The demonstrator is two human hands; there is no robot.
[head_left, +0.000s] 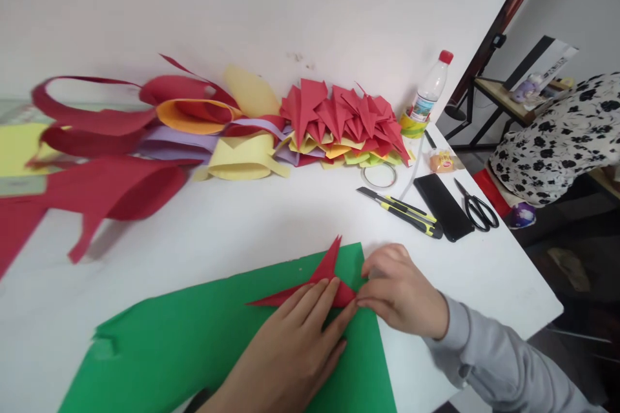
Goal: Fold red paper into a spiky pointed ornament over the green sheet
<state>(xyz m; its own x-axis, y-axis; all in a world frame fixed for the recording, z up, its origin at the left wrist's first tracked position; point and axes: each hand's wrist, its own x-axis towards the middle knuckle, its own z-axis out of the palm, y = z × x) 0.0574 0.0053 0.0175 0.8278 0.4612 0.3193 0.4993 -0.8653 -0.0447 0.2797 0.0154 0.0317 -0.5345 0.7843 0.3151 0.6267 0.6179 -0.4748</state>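
Observation:
A red folded paper [334, 264] with pointed arms lies on a green sheet [194, 329]. My left hand [295, 342] rests over its middle, fingers stretched out flat and pressing it down. At the paper's right-hand tip, the thumb and fingers of my right hand [397, 290] are pinched together; the tip is partly hidden by them. One narrow arm of the paper points away from me and another points left.
Behind the sheet are several red folded paper pieces [334, 113] and curled coloured paper loops [194, 116]. To the right lie a utility knife [402, 211], a black phone [443, 206], scissors [477, 206] and a tape roll [378, 175]. A bottle [431, 87] stands behind; a person [557, 122] is beyond the table.

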